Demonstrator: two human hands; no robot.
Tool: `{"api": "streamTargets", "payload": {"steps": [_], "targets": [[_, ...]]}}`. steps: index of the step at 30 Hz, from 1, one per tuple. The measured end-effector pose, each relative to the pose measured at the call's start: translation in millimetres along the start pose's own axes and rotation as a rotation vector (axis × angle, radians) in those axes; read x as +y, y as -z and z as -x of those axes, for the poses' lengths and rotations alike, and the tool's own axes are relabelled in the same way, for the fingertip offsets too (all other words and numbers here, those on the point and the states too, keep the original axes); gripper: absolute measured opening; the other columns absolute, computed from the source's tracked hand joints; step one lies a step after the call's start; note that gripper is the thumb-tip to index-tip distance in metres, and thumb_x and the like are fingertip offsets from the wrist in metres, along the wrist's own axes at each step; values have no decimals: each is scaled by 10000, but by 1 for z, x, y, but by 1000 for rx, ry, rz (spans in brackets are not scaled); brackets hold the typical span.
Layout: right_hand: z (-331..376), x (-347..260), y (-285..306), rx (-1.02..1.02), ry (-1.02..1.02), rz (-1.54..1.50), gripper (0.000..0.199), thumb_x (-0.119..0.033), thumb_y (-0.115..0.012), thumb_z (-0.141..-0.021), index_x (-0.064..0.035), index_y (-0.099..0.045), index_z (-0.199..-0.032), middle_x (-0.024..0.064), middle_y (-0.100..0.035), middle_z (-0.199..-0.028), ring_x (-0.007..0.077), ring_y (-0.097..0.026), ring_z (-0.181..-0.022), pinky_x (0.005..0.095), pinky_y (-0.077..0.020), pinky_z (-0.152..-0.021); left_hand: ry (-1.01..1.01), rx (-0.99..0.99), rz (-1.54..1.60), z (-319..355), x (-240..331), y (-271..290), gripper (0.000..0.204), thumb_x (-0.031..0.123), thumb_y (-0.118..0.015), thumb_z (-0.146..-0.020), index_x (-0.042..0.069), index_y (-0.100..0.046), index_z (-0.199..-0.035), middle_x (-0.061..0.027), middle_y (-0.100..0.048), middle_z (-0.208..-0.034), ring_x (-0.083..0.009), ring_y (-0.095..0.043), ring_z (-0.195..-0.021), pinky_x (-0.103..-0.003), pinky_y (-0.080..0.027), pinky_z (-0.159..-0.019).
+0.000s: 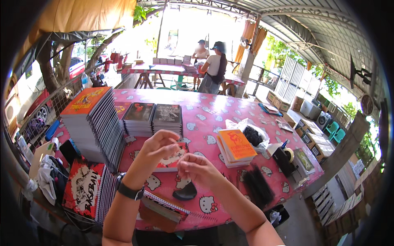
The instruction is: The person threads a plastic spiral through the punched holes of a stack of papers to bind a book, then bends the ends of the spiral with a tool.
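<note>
My left hand [161, 144], with a dark watch [129, 189] on its wrist, is raised over the table with fingers bent and apart, and I see nothing in it. To its right, my right hand [200, 169] has its fingers curled in and the thumb pressed near them; whatever they may hold is too small to make out. Below both hands lies a red-covered book [170, 160], partly hidden. A black rounded object [185, 192] rests nearer to me. At the front edge is a spiral notebook [166, 206], its coil [205, 216] sticking out to the right.
Tall spiral notebook stacks [92, 131] [82, 190] stand at left, dark-covered books [139, 119] behind. Right are orange-covered books [236, 145], black coils [258, 186], a plastic bag [262, 145] and a tape dispenser [284, 160]. Two people [214, 67] are at a far table [166, 69].
</note>
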State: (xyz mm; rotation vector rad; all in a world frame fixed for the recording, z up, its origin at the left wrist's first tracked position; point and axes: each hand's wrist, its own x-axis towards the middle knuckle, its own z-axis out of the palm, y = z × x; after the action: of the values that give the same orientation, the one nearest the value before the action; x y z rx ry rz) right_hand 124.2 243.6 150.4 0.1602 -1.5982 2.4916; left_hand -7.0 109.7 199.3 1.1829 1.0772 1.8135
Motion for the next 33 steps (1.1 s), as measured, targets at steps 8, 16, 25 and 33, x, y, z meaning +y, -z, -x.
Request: {"api": "streamTargets", "payload": {"steps": [8,16,25,33], "targets": [[56,108,65,-36,-224,1604,662,-432,-674,-766,-229,-417,-1341,183,-341,-1387,382,-273,-1279,524,-307,-996,-153,374,-424,97,-49,60,470,290,-692,-738,29,-551,-1102,-59,-591,-1040,-114,-526,-929,-258,-378,-849],[67,137,76,75,-135,1675,723,-482,-685,-712,-261,-415,-1345,151,-270,-1438,432,-200,-1310,539,-235,-1033,-76,492,86,137,-115,65,420,100,-696,-755,24,-541,-1138,-63,-591,-1027,-108,-546,-867,-211,-413,-785],[29,113,69,70,-224,1360,446,-429,-688,-756,-176,-646,-1120,167,-468,-1304,373,-352,-1255,466,-351,-984,-39,479,288,134,-147,83,317,15,-691,-766,41,-559,-1053,-15,-588,-864,-97,-553,-801,-229,-447,-726],[12,78,32,-137,187,848,384,-291,-713,-719,-61,-664,-1023,116,-529,-1259,249,-444,-1198,401,-305,-1023,-60,628,102,137,-150,68,333,79,-688,-776,49,-542,-1075,-9,-545,-924,-105,-511,-855,-251,-418,-784]]}}
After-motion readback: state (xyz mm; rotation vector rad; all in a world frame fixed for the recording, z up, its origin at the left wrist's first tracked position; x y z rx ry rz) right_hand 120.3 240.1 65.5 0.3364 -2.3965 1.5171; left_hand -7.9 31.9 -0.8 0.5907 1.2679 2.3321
